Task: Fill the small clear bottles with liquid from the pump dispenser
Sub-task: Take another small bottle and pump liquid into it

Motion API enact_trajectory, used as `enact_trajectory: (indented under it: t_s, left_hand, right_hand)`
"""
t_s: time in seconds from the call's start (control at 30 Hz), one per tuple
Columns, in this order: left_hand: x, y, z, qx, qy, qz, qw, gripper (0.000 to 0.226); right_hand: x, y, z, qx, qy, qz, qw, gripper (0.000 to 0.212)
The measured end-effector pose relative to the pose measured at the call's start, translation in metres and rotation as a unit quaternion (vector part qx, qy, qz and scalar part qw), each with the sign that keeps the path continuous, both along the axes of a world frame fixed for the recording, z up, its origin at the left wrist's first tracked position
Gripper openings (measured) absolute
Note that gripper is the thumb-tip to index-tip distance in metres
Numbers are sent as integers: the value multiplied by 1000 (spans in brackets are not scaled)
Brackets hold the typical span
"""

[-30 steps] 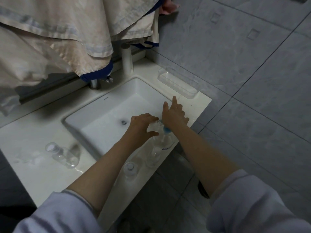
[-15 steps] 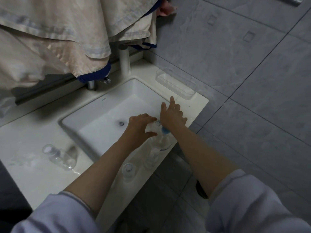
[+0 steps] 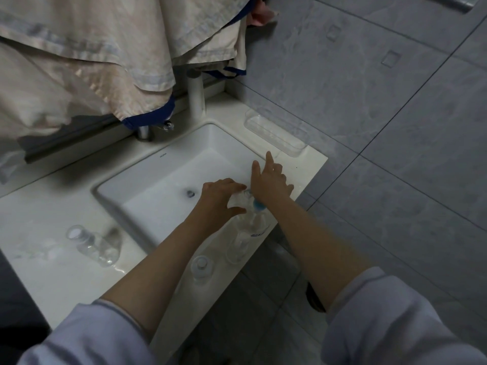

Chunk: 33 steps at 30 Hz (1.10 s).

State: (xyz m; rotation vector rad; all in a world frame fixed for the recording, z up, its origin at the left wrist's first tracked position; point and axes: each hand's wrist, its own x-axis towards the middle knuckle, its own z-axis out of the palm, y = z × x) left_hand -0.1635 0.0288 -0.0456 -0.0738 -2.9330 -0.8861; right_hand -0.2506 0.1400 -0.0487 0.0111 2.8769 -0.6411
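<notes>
Two hands are working at the bench's (image 3: 47,206) 3 o'clock edge, beside the sink (image 3: 168,180). The left hand (image 3: 220,198) is curling its fingers around a small clear bottle (image 3: 238,202), holding it against the pump dispenser (image 3: 250,225). The right hand (image 3: 268,180) is pressing down on the dispenser's blue pump head, fingers mostly straight. Another clear bottle (image 3: 203,268) is standing at 6 o'clock from the dispenser; a third (image 3: 92,245) is lying well apart at 9 o'clock.

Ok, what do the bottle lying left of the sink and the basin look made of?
Lying bottle: likely clear plastic, since the counter shows through its glossy walls; glass can't be ruled out. Basin: probably glazed white ceramic, smooth with soft sheen.
</notes>
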Motion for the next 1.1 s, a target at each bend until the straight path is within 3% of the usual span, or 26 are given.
enact_trajectory:
  t_s: [0.27, 0.7, 0.97, 1.1]
  left_hand:
    - [-5, 1, 5, 5, -38, -2, 999, 47]
    - [-7, 2, 8, -21, -34, -2, 999, 48]
    - [3, 0, 3, 19, -16, 1, 1000, 46]
    - [-3, 2, 3, 15, -18, 8, 1000, 47]
  right_hand:
    - [0, 0, 0, 4, -6, -11, 1000, 60]
    - [-4, 1, 2, -1, -7, -15, 1000, 59]
    - [-1, 0, -4, 13, -12, -7, 1000, 61]
    - [-6, 0, 3, -3, 29, -3, 1000, 61]
